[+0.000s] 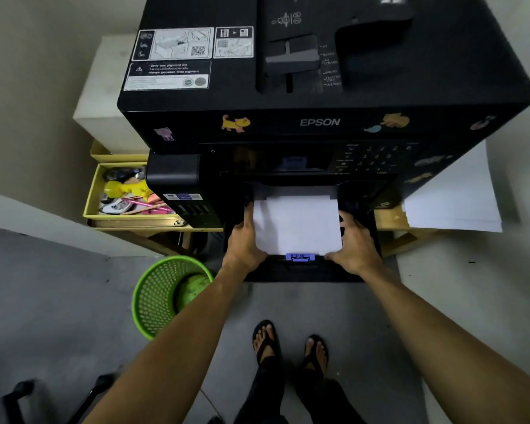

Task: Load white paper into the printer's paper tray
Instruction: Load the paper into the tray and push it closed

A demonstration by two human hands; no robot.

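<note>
A grey concrete floor [58, 286] meets pale, bare walls [37, 87] under dim, even light. A low wooden table [392, 218] stands against the wall, with a white box [104, 96] at its far left. A green mesh wastebasket [159, 298] sits on the floor beside it. Black chair legs [22, 393] show at the lower left.

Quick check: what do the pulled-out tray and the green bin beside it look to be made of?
Tray: apparently hard black plastic, matte, moulded edges like the printer body. Green bin: likely plastic, slightly glossy, with a regular moulded mesh of holes.
</note>
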